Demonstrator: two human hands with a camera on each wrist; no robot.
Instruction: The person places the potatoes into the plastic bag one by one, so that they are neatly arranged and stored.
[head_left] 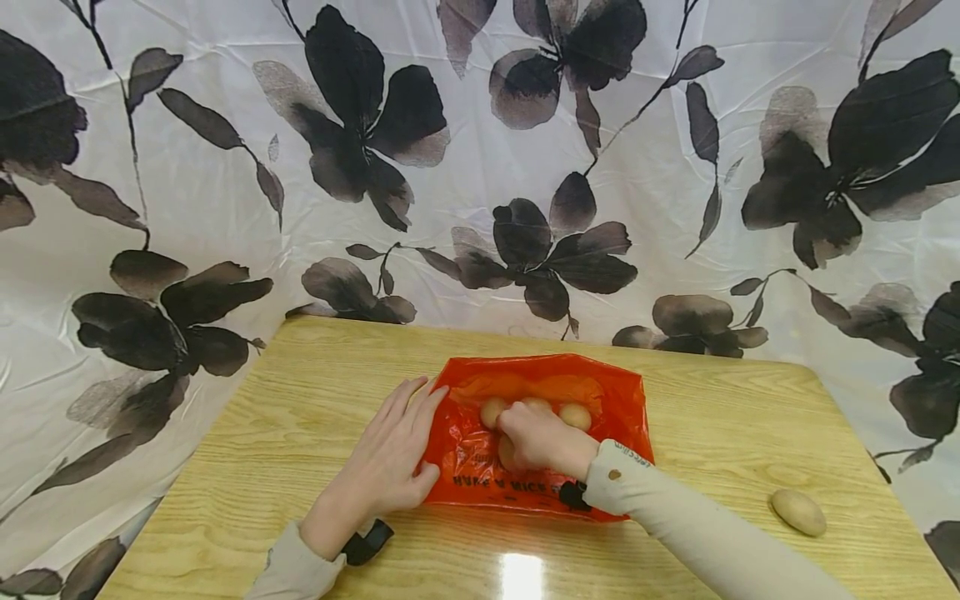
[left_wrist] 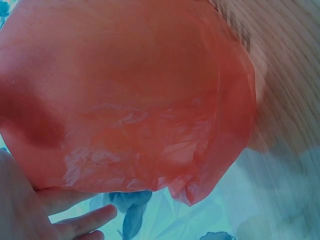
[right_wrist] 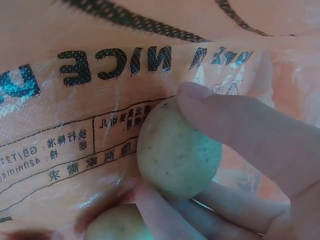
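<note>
Red plastic bag [head_left: 626, 412] on a wooden counter [head_left: 322, 367]: in the head view, potatoes [head_left: 575, 417] lie inside it, with the right hand [head_left: 543, 437] among them. The left hand [head_left: 397, 450] rests at the bag's left edge; a lone potato [head_left: 798, 512] sits well apart, right of the bag. The left wrist view shows mostly bag, that hand's grip loose, fingers straight and slightly apart. In the right wrist view, the grip is clamped on one potato [right_wrist: 179, 150], another potato [right_wrist: 117, 222] near its lower left.
</note>
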